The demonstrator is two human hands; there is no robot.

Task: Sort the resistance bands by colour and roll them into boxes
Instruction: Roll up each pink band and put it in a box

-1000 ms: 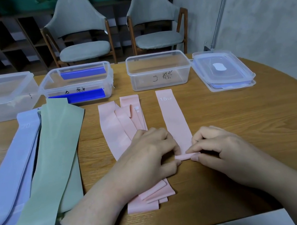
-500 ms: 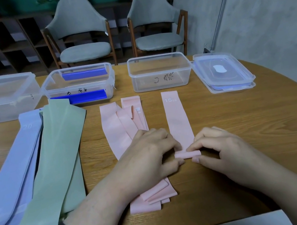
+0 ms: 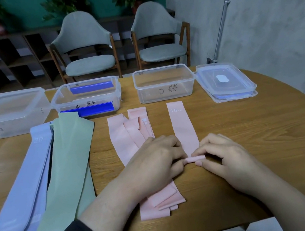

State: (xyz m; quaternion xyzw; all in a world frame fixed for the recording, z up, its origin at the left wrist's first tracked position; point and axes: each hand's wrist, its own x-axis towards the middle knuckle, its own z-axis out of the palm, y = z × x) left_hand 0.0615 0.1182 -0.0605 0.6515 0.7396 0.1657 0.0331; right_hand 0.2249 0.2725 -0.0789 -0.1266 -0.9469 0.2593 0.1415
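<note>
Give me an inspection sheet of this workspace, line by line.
Surface: round wooden table, bands laid flat on it.
Job's things: pink band marked 15, its near end rolled up; pink band pile; green bands; lilac bands; three clear boxes: left box, middle box holding blue pieces, right box with nothing seen inside.
Clutter: stacked clear lids right of the boxes.
Grippers: left hand and right hand both pinch the roll.
Cables: nothing seen.
Surroundings: two grey chairs, dark shelving, wall conduit.
</note>
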